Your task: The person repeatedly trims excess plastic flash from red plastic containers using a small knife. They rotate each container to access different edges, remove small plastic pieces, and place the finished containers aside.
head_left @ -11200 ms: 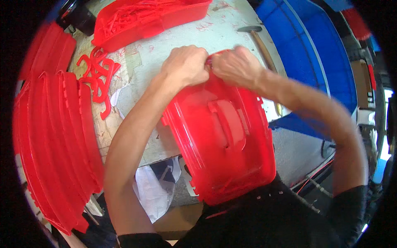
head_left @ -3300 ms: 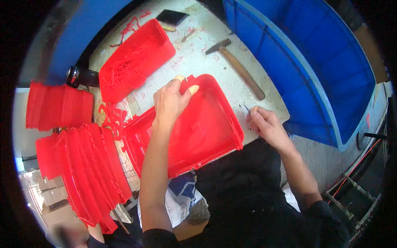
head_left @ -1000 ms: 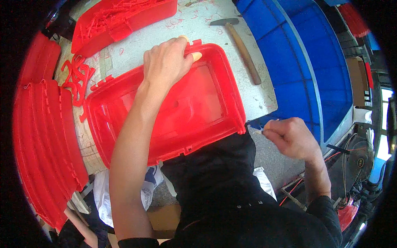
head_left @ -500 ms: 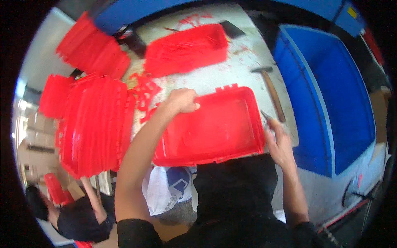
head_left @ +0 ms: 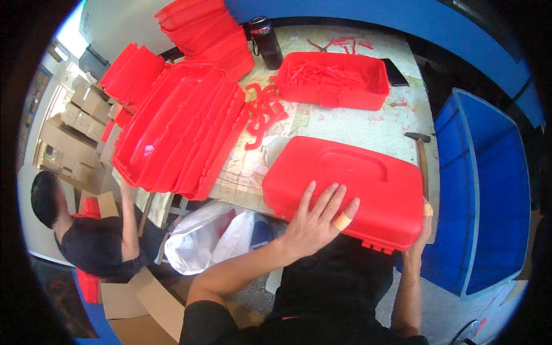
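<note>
A red plastic case shell [head_left: 356,178] lies near the front edge of the table, its closed face with a shallow recess turned up. Across its near left part rests my left hand [head_left: 322,221], palm down with the fingers spread; one finger wears a tan wrap. My right hand [head_left: 421,233] grips the shell's right end, and part of its fingers is hidden there. Whether it also holds a small tool, I cannot make out. A hammer [head_left: 424,167] with a wooden handle lies just beyond that end.
Stacked red shells [head_left: 178,126] fill the table's left side, beside loose red handles [head_left: 265,115]. Farther back stand a red bin of plastic strips [head_left: 330,95] and a black bottle [head_left: 265,43]. A large blue tub [head_left: 460,190] stands right; a co-worker [head_left: 95,241] is at left.
The shell has turned over from hollow side up to closed face up. My left hand moved from its far rim onto its near part. The metal tool in my right hand no longer shows.
</note>
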{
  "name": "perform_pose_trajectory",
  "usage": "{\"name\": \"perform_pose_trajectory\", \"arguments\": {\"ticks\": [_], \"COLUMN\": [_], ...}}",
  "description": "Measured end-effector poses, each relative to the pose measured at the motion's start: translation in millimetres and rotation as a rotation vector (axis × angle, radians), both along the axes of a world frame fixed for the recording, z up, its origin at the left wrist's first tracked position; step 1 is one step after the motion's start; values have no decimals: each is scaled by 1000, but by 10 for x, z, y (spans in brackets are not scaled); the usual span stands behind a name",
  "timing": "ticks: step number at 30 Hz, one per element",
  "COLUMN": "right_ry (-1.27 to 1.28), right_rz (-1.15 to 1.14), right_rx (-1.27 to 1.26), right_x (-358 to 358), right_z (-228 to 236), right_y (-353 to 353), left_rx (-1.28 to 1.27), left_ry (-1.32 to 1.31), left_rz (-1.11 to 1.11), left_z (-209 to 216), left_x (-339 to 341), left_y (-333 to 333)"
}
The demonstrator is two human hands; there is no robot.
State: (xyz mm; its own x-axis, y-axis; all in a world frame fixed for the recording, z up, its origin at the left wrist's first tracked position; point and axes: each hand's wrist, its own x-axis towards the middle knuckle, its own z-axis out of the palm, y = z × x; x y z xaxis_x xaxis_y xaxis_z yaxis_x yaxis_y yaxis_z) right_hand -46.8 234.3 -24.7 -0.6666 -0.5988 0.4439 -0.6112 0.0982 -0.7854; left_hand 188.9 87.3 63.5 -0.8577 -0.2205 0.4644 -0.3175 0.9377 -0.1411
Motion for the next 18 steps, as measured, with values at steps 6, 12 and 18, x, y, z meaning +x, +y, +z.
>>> {"name": "perform_pose_trajectory", "arguments": {"ticks": [6,12,18], "right_ry": [-38,-657,-445], "right_rz": [39,399,246], "right_rx": [54,-112,373], "right_x": [-177,-58,-34], "right_z": [734,1074,408], "right_y": [-152,-343,-396], "left_rx": [431,1135,1020], "left_ry": [-30,-503,-565], "left_rz": [-108,-63,122], "left_z": [855,977,-90], "left_x": [-130,-429,-550], "left_y": [-679,-1933,-2119]}}
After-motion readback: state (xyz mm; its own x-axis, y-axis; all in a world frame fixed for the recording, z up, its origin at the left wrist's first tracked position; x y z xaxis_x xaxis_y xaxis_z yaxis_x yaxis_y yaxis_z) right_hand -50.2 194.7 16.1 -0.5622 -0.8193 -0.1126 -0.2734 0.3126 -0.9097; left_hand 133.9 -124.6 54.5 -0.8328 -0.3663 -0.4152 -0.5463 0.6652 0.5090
